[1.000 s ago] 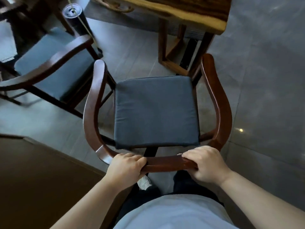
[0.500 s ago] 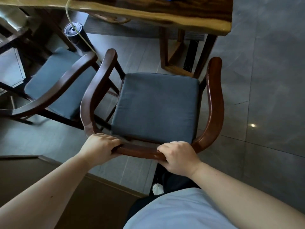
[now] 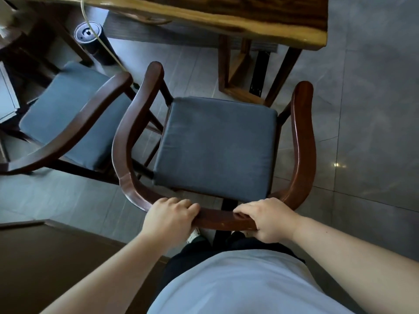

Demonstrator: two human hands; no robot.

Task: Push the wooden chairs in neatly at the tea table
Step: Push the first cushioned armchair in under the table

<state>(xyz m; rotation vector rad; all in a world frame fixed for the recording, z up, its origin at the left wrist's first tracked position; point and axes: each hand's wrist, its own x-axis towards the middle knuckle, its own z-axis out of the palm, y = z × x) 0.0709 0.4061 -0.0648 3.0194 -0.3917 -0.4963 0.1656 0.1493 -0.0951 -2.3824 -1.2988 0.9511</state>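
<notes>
Got my left hand [image 3: 169, 219] and right hand [image 3: 268, 219] both gripping the back rail of the wooden chair [image 3: 303, 141], its grey cushion [image 3: 217, 146] facing the tabletop [image 3: 226, 17]. Second chair [image 3: 68, 123] just beside it.

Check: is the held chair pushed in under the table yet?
Out. Its cushion lies wholly short of the table edge, floor showing between.

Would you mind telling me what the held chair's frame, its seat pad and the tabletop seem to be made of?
Chair frame: dark reddish wood, glossy, probably varnished; highlights run along the curved rail. Seat pad: dark grey fabric, matte, with soft creases, likely over foam. Tabletop: a solid wood slab, with dark grain, a pale yellow uneven edge and a slight sheen.
</notes>
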